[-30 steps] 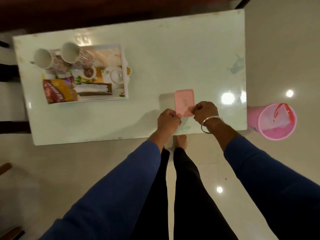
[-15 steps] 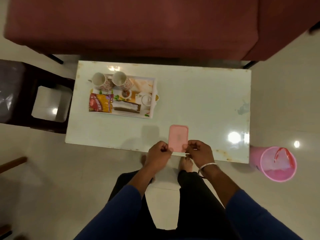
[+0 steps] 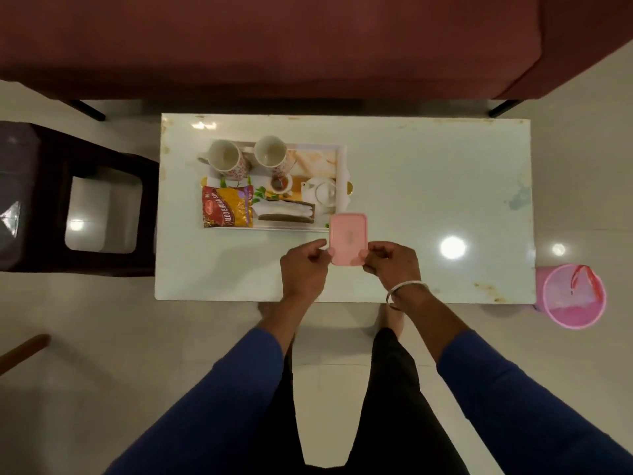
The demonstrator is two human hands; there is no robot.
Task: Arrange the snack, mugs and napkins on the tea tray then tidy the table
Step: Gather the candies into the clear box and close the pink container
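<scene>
We pinch the pink lid by its two near corners, our left hand and right hand both curled onto it, holding it flat and lifted near the middle of the frame, probably so we can carry it off the white table as part of the tidying. Just beyond it, upper left of centre, sits the tea tray, already loaded with two mugs, the snack packet and the napkins. The pink bin stands on the floor at the right edge.
</scene>
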